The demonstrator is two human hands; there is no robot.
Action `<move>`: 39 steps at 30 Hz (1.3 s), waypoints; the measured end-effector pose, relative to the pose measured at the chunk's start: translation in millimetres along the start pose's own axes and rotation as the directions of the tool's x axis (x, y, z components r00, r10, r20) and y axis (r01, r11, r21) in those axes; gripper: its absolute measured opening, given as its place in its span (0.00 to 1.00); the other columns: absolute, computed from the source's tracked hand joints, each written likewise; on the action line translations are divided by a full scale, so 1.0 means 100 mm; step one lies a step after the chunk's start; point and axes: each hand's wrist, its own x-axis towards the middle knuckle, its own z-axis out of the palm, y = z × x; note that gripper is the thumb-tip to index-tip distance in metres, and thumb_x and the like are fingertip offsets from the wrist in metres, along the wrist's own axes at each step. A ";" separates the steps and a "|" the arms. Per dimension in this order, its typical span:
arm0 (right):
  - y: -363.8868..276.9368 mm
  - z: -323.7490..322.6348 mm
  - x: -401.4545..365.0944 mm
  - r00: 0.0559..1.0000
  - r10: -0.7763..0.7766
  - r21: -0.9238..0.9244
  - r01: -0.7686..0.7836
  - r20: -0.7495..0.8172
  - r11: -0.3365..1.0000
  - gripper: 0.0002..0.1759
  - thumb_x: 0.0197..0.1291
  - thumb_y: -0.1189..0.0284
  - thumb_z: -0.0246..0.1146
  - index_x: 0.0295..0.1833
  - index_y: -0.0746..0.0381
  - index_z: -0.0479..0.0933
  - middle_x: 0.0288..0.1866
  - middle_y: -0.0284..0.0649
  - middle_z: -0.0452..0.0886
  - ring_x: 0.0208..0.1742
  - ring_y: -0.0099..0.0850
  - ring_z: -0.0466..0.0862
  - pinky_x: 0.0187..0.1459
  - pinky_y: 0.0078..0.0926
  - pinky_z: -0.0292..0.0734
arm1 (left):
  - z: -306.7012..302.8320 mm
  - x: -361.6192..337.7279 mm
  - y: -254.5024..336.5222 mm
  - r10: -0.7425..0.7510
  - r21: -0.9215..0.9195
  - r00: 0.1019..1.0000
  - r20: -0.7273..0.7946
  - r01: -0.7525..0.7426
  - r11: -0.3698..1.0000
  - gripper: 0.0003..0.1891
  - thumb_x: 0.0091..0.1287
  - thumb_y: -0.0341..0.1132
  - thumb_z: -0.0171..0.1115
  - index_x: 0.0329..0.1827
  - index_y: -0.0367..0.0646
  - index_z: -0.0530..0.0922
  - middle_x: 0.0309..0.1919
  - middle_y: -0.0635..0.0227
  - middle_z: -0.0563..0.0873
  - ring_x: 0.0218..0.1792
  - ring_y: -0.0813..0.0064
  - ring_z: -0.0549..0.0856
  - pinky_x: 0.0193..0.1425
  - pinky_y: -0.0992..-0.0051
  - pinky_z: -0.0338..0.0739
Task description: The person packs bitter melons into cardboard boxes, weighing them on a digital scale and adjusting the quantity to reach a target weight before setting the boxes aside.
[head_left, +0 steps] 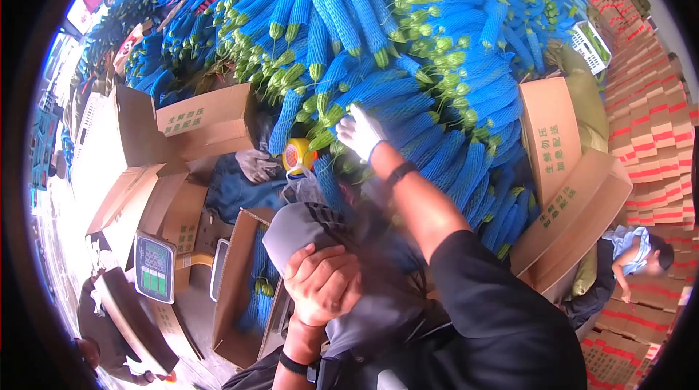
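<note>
A large heap of green gourds in blue foam-net sleeves (455, 84) spreads in front of me. My right hand (362, 134), in a white glove, reaches over its near edge. Its fingers look spread and close to the gourds' green ends; I see nothing held. Above the grey cloth over my knee (291, 226), my bare left hand (324, 287) is curled into a fist with nothing showing in it. A yellow roll of tape (297, 155) sits left of the gloved hand. A sleeved gourd (287, 121) stands just behind the tape.
Left are open cartons (207, 121), a scale display (154, 268) and a tall carton (240, 281) holding sleeved gourds. A grey glove (258, 164) rests by blue denim. More cartons (553, 124) and stacked cardboard (648, 121) stand right. People (630, 252) are at both sides.
</note>
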 end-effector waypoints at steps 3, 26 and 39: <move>-0.13 0.20 -0.03 1.000 -0.014 0.341 0.009 0.011 0.940 0.17 0.76 0.56 0.68 0.49 0.58 0.77 0.35 0.37 0.81 0.31 0.32 0.83 0.34 0.35 0.81 | -0.05 -0.04 -0.01 -0.011 0.009 1.000 -0.001 0.011 1.000 0.04 0.60 0.35 0.71 0.35 0.56 0.85 0.39 0.81 0.92 0.49 0.74 0.91 0.71 0.62 0.72; -0.40 -0.50 -1.85 0.914 -0.262 -0.793 0.401 0.310 0.459 0.13 0.69 0.68 0.70 0.53 0.60 0.77 0.32 0.32 0.81 0.25 0.21 0.80 0.25 0.24 0.75 | -0.30 -0.29 0.03 0.099 0.009 0.995 0.014 -0.099 0.995 0.14 0.60 0.34 0.74 0.50 0.51 0.89 0.57 0.71 0.92 0.65 0.69 0.88 0.77 0.58 0.72; -0.57 1.72 -2.81 0.697 0.368 -0.728 0.682 0.616 -0.073 0.21 0.69 0.63 0.72 0.58 0.63 0.77 0.40 0.36 0.86 0.34 0.23 0.85 0.37 0.27 0.82 | -0.95 -1.85 -0.57 -0.444 -0.026 0.891 0.090 0.448 0.894 0.25 0.69 0.35 0.74 0.67 0.43 0.77 0.49 0.61 0.91 0.44 0.59 0.92 0.52 0.63 0.86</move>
